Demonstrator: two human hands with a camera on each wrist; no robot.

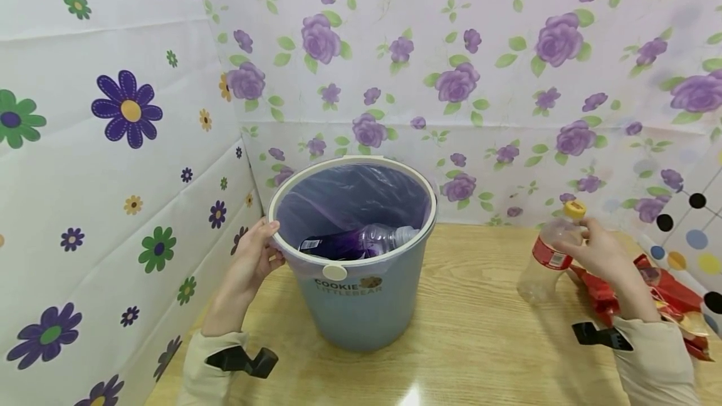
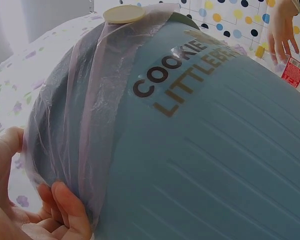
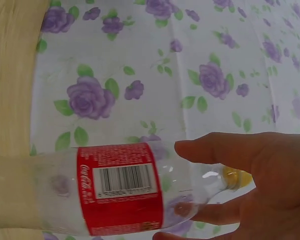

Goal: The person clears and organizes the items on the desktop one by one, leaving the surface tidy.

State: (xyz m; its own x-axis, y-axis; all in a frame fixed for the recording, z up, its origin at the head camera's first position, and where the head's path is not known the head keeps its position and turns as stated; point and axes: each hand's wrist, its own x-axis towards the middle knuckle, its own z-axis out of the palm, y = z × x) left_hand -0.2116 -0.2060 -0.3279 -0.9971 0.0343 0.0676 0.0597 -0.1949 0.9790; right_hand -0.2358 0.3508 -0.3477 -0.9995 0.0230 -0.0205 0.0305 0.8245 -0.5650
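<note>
My left hand [image 1: 248, 255] grips the rim of a blue trash bin [image 1: 361, 315] at its left side. In the left wrist view, the fingers [image 2: 70, 205] curl against the thin liner bag [image 2: 102, 100] folded over the rim. Inside the bin lies a clear plastic bottle [image 1: 379, 240] with a dark purple label. To the right, my right hand [image 1: 603, 252] holds a clear cola bottle [image 1: 538, 274] by its upper part, thumb on one side and fingers on the other. This bottle stands on the table, with a red label [image 3: 120, 187] and yellow cap [image 3: 236, 177].
Crumpled red snack packaging [image 1: 671, 296] lies on the wooden table [image 1: 468, 331] beside my right forearm. A flower-patterned sheet [image 1: 395, 93] covers the wall behind the bin. Another patterned sheet [image 1: 84, 161] rises close on the left.
</note>
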